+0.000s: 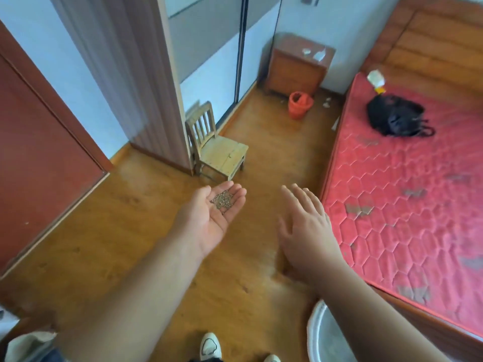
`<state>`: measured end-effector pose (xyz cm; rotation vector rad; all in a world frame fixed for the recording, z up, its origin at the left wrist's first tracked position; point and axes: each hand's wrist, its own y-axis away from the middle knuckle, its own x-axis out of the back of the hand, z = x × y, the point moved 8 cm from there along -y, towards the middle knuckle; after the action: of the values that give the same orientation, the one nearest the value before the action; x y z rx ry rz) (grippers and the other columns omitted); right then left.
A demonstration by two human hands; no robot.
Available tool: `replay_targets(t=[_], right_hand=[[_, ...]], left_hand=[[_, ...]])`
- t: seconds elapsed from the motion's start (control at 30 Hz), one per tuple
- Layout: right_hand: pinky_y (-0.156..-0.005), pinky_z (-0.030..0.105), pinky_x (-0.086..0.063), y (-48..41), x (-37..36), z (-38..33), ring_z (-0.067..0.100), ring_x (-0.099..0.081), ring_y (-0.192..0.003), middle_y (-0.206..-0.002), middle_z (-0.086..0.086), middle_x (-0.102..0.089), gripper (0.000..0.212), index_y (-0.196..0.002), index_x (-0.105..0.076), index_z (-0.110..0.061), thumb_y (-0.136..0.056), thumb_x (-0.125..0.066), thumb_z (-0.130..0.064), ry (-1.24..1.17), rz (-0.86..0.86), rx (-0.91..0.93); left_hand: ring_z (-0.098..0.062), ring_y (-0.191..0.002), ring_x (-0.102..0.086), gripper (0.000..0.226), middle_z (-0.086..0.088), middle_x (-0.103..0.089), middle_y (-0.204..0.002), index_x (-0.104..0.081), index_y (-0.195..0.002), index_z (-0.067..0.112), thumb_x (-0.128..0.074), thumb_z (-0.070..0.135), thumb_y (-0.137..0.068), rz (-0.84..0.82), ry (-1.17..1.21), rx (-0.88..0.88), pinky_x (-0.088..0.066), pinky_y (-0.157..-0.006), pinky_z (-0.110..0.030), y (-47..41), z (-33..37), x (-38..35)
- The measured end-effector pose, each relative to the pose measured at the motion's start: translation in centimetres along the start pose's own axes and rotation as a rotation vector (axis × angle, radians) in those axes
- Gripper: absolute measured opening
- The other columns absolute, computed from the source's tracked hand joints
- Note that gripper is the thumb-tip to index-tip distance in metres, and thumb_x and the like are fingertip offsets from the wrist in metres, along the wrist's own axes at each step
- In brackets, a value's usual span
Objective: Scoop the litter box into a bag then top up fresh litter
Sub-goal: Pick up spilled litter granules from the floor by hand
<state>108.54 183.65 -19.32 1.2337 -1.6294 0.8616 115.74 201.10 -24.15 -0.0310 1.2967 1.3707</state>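
My left hand (214, 218) is open, palm up and lightly cupped, with a small heap of grey-brown litter grains (222, 200) lying across the base of the fingers. My right hand (305, 231) hangs near it, palm down, fingers spread, holding nothing. A pale round basin (320, 335) sits low by my feet, under the right forearm; I take it for the litter box, though most of it is hidden. The black bag (397, 118) lies on the bed (405, 205), ahead and to the right, well apart from both hands and nearer the right one. The grains look dry and loose, so I judge the palm needs to be kept level
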Motion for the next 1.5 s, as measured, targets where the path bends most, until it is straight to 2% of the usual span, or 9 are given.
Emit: replay_targets(t=[0.13,0.2,0.3,0.57,0.73,1.1,1.5], right_hand=[[-0.123,0.041,-0.020,-1.3,4.8,-2.6,0.020,-0.014,-0.151,-0.162,-0.004,-0.028,0.063,-0.155,-0.030,-0.029,-0.096,-0.052,-0.034,0.015,0.095,0.031],[-0.123,0.042,-0.020,-1.9,6.4,-3.4,0.020,-0.012,-0.152,-0.162,-0.005,-0.026,0.065,-0.155,-0.028,-0.031,-0.095,-0.051,-0.033,0.029,0.102,0.038],[-0.123,0.042,-0.020,-2.6,7.8,-4.0,0.019,-0.009,-0.152,-0.163,-0.006,-0.023,0.066,-0.155,-0.025,-0.033,-0.094,-0.049,-0.033,0.037,0.120,0.052],[-0.122,0.045,-0.022,-6.9,10.0,-1.4,0.021,-0.008,-0.153,-0.164,-0.006,-0.021,0.065,-0.156,-0.022,-0.032,-0.096,-0.049,-0.034,-0.002,0.154,-0.025],[-0.122,0.042,-0.018,-11.1,11.5,2.9,0.018,-0.004,-0.153,-0.164,-0.009,-0.018,0.063,-0.156,-0.021,-0.035,-0.097,-0.046,-0.033,-0.037,0.152,-0.076],[-0.122,0.037,-0.012,-26.2,16.4,15.1,0.017,0.001,-0.153,-0.166,-0.010,-0.012,0.065,-0.158,-0.014,-0.032,-0.101,-0.043,-0.040,-0.050,0.199,-0.057],[-0.122,0.041,-0.013,-47.5,16.7,22.0,0.018,0.000,-0.154,-0.166,-0.006,-0.014,0.063,-0.159,-0.018,-0.030,-0.102,-0.037,-0.052,-0.076,0.080,-0.096]], left_hand=[[-0.036,-0.099,-0.072,0.041,-0.030,-0.069,-0.111,-0.061,-0.113,-0.008,-0.032,0.022,-0.109,-0.103,0.002,-0.062,-0.059,-0.087,-0.045,2.5,3.9,-4.7],[-0.036,-0.096,-0.073,0.040,-0.029,-0.070,-0.107,-0.060,-0.114,-0.009,-0.032,0.019,-0.108,-0.148,0.022,-0.080,-0.061,-0.084,-0.044,3.4,5.2,-6.6],[-0.036,-0.100,-0.072,0.038,-0.030,-0.068,-0.114,-0.060,-0.117,-0.010,-0.035,0.017,-0.107,-0.192,-0.005,-0.085,-0.061,-0.085,-0.044,4.3,6.2,-8.7],[-0.039,-0.099,-0.072,0.037,-0.031,-0.067,-0.116,-0.060,-0.117,-0.009,-0.037,0.018,-0.109,-0.157,-0.039,-0.073,-0.063,-0.076,-0.043,1.2,6.5,-12.4],[-0.040,-0.099,-0.072,0.035,-0.030,-0.065,-0.117,-0.061,-0.117,-0.010,-0.038,0.016,-0.108,-0.164,-0.075,-0.059,-0.061,-0.086,-0.046,-3.1,4.9,-17.5],[-0.042,-0.102,-0.071,0.039,-0.031,-0.067,-0.118,-0.057,-0.126,-0.009,-0.037,0.020,-0.109,-0.222,-0.123,-0.048,-0.061,-0.085,-0.048,-16.5,1.5,-34.8],[-0.042,-0.100,-0.072,0.039,-0.031,-0.067,-0.118,-0.059,-0.122,-0.008,-0.037,0.021,-0.109,-0.151,-0.085,-0.047,-0.062,-0.079,-0.045,-33.1,3.9,-45.6]])
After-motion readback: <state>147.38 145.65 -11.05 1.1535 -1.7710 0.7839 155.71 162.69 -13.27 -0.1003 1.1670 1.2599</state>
